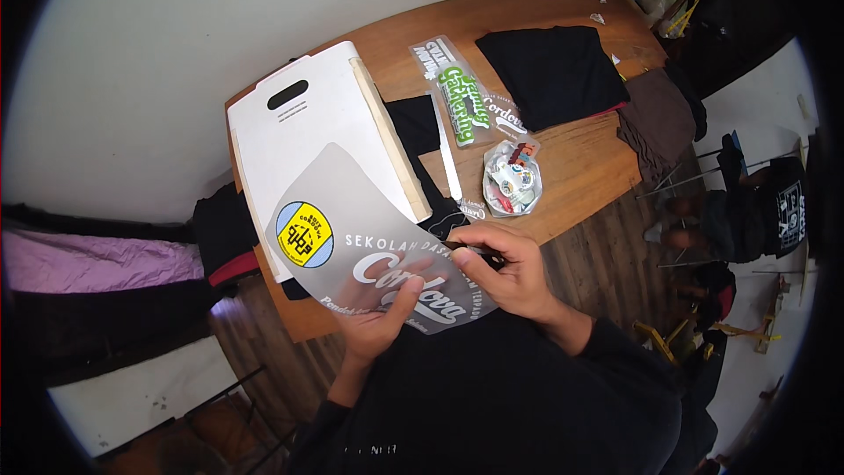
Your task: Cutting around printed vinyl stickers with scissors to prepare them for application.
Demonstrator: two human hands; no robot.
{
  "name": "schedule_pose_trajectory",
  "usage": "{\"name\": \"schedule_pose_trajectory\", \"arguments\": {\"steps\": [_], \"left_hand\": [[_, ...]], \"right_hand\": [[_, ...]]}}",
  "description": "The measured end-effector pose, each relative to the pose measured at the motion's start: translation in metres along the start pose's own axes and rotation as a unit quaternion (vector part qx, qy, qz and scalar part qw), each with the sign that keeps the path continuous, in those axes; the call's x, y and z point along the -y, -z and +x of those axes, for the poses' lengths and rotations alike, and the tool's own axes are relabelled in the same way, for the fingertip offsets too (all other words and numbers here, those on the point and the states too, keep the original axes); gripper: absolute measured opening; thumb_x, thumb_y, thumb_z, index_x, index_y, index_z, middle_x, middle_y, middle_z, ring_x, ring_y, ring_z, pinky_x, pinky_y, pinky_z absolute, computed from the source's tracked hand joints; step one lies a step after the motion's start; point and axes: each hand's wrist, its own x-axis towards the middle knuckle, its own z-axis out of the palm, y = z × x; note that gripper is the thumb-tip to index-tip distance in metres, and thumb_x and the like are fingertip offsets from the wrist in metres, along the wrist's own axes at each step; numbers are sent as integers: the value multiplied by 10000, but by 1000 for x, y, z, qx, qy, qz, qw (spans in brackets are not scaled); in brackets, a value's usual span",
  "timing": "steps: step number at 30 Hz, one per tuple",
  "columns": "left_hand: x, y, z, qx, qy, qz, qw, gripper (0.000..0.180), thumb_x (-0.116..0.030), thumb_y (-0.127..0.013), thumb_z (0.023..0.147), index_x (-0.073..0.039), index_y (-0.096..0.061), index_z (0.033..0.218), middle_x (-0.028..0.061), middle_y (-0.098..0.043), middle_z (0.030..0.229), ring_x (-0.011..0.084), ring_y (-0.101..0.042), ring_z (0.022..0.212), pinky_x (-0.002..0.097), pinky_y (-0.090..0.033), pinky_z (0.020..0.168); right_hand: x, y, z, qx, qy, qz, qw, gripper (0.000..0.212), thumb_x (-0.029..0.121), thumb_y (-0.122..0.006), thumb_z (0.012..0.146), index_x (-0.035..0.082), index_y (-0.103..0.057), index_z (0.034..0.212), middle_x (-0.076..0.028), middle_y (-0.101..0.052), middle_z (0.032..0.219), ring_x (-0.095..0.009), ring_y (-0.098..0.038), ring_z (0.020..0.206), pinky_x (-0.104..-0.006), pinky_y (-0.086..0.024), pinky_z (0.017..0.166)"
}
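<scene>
A translucent printed film sheet (pixel 338 211) with white lettering and a round yellow-and-blue emblem is held up in front of me. My left hand (pixel 380 321) grips its lower edge, thumb lying on the printed face. At the sheet's right edge, my right hand (pixel 505 273) is closed around a small black-handled cutting tool (pixel 482 255). Fingers cover most of that tool, so its exact kind cannot be made out. Behind the sheet stands a white box-like board (pixel 272 141) with a dark oval slot, partly hidden by the film.
On the wooden table (pixel 563 154) lie more printed film pieces (pixel 462 105), a folded black cloth (pixel 554 75) and a clear bowl (pixel 512 178) of small scraps. A brown cloth (pixel 655 119) hangs over the right edge. Another person (pixel 765 207) is at the far right.
</scene>
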Motion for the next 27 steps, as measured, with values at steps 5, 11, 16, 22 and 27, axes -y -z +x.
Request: {"name": "schedule_pose_trajectory", "arguments": {"steps": [5,11,16,22,27], "left_hand": [[-3,1,2,27,-3,0,1000,356,109,-567,812,68,-461,1149,227,-596,1047,301,-615,967,379,-538,822],[-2,0,2,22,-4,5,1000,351,107,-569,813,71,-466,1146,234,-598,1050,301,-615,963,381,-537,827],[-2,0,2,36,-20,2,999,345,110,-572,809,71,-474,1138,218,-585,1069,304,-610,975,390,-537,835],[0,0,0,24,-18,9,1000,348,117,-575,804,70,-479,1136,182,-560,1094,306,-606,985,394,-537,838],[1,3,-2,19,1,12,1000,354,107,-588,802,61,-484,1138,174,-575,1081,295,-613,978,370,-537,824]], "right_hand": [[8,-1,3,-5,11,-4,1000,190,52,-625,829,-53,-609,987,-104,-639,835,-110,-588,709,-221,-445,582],[7,-1,2,-6,3,-1,1000,193,53,-628,829,-56,-609,986,-110,-642,853,-114,-592,720,-223,-452,593],[1,-2,0,-6,2,-3,1000,196,57,-631,829,-58,-609,986,-114,-645,858,-117,-597,730,-226,-458,602],[6,-3,1,-11,0,-3,1000,195,56,-632,828,-58,-610,985,-118,-648,863,-118,-602,740,-223,-461,611],[8,-4,0,-11,-2,2,1000,189,53,-629,830,-56,-611,984,-113,-647,862,-112,-599,737,-220,-459,610]]}}
